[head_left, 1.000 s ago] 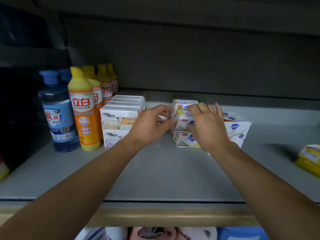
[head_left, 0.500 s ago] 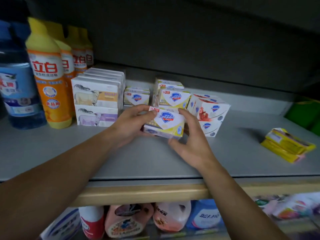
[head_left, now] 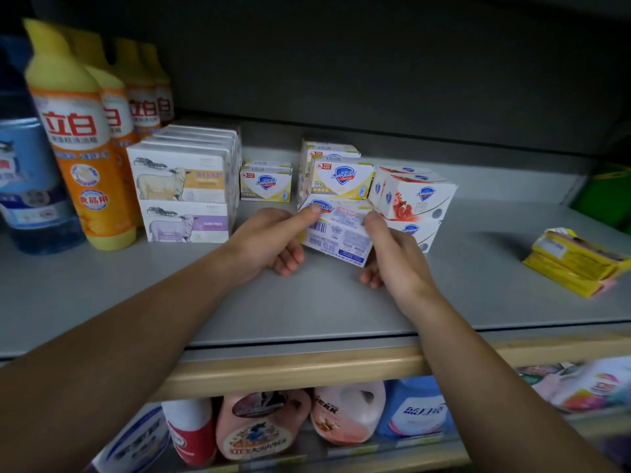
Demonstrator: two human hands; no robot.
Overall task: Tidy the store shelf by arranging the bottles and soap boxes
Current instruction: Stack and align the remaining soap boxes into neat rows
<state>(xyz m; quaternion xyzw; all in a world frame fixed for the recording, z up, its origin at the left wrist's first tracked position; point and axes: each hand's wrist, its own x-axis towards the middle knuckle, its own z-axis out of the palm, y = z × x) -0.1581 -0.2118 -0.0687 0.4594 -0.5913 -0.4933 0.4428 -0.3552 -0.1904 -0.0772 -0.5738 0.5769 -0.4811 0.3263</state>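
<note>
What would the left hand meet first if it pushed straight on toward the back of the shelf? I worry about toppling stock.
Probably the small yellow-and-white Safeguard soap box standing alone behind the left hand; the gap beside it looks narrow, though depth is unclear.

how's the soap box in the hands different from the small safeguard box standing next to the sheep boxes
The held soap box is gripped by the left hand and right hand, tilted, its barcode back facing the camera. The small Safeguard box stands upright on the shelf, untouched, showing its shield logo front. Both are white with blue and yellow print.
</note>
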